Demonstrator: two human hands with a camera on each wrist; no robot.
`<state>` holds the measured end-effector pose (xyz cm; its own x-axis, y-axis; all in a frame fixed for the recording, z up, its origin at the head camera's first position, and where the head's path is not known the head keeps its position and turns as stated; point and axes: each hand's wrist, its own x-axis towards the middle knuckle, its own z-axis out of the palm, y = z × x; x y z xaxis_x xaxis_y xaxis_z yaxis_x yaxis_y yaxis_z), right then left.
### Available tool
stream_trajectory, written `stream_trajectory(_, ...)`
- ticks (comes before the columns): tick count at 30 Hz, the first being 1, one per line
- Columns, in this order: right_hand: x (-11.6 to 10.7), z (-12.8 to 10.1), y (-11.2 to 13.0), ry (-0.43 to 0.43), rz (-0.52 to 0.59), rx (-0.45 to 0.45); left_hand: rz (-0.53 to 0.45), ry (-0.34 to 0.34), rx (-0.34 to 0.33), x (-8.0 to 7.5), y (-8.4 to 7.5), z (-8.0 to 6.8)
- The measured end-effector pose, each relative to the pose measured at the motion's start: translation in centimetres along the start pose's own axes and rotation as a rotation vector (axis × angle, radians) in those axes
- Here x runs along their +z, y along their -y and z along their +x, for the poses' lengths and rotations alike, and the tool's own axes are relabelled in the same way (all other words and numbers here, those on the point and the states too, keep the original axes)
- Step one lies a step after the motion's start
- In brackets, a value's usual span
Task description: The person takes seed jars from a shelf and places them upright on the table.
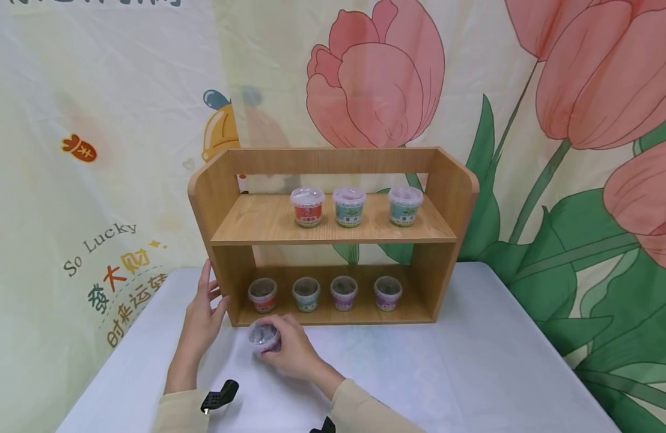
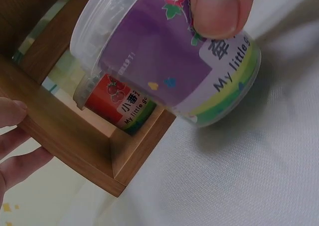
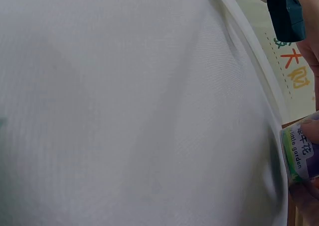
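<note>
Figure: head view with both wrist views. My right hand point(image 1: 292, 355) curls its fingers round a purple-labelled pot point(image 1: 265, 337), tipped so that its clear lid points up and away toward the shelf; the left wrist view shows a thumb point(image 2: 217, 9) pressed on the pot's label. The pot sits just above the white tablecloth point(image 1: 473, 361), directly in front of the lower left corner of the wooden shelf unit point(image 1: 333, 234). My left hand point(image 1: 204, 313) rests with nearly straight fingers against the unit's left side panel and holds nothing. I judge the right hand the only one placed to carry the pot; its long axis leans toward the lower opening. On the lower shelf four pots stand in a row, the red-labelled pot point(image 1: 262, 294) nearest the held one and most likely in its way. Three more lidded pots point(image 1: 349, 205) stand on the upper shelf.
</note>
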<state>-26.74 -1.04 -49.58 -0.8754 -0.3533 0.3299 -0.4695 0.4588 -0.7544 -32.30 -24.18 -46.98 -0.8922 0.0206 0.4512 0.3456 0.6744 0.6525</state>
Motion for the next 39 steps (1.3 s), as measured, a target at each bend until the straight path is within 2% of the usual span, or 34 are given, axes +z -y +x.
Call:
stream_trajectory(9, 0.8, 0.0, 0.5, 0.056, 0.029, 0.032, 0.0, 0.007, -0.013, -0.1, 0.1, -0.1)
stream_trajectory(17, 1.2, 0.3, 0.1, 0.078, -0.032, 0.011, 0.002, -0.01, 0.012, -0.1, 0.2, -0.4)
stream_trajectory(24, 0.6, 0.7, -0.4, 0.15, -0.054, 0.016, 0.001, -0.009, 0.016, 0.0, 0.2, 0.0)
stream_trajectory(28, 0.0, 0.9, -0.3, 0.21, -0.056, 0.005, 0.004, -0.003, 0.007, -0.1, 0.0, -0.1)
stream_trajectory(35, -2.3, 1.0, 0.1, 0.38, -0.083, 0.009, -0.004, -0.005, 0.006, -0.1, 0.1, -0.1)
stream_trajectory(39, -5.0, 0.9, 1.4, 0.388, -0.087, -0.064, -0.006, -0.008, 0.006, 0.1, 0.2, -0.1)
